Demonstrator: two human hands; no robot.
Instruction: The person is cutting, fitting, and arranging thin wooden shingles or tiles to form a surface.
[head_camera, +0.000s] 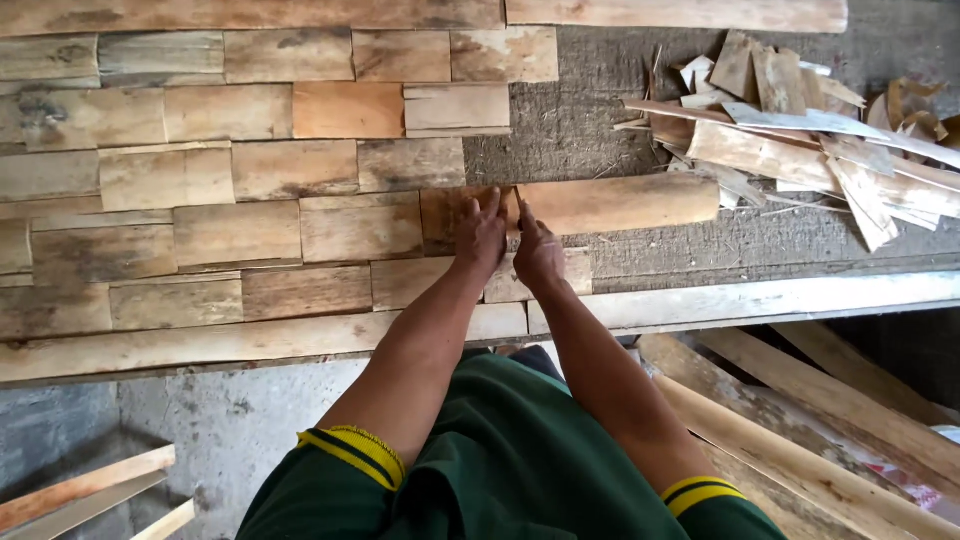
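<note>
Showing the key relation: long veneer strip (610, 204) lying crosswise on the table (600, 70), its long axis running left to right, both hands meeting at its left end.

Left hand: left hand (480, 235) resting palm down on the left end of the strip, fingers stretched forward and slightly spread, pressing flat rather than closed round anything.

Right hand: right hand (537, 250) just beside the left hand, fingers extended onto the same end of the strip; fingertips touching its near edge; full grip not discernible, thumb hidden.

Nearer hand: right hand lying toward the free length of the strip, which extends away to the right; left hand on the side of the laid pieces.

Strip position: left end abutting or overlapping the last dark piece (450, 212) of its row; exact seam hidden beneath the hands.

Laid pieces: rows of rectangular wood pieces (235, 150) covering the left half of the table, edges touching, long sides parallel to the strip.

Bare surface: coarse grey mat showing to the right of the rows, above and below the strip.

Offcuts: loose pile of scrap veneer (800, 140) at the far right, well apart from both hands.

Front edge: pale batten (740, 300) along the near side of the table, further planks (800, 440) leaning below it.
</note>
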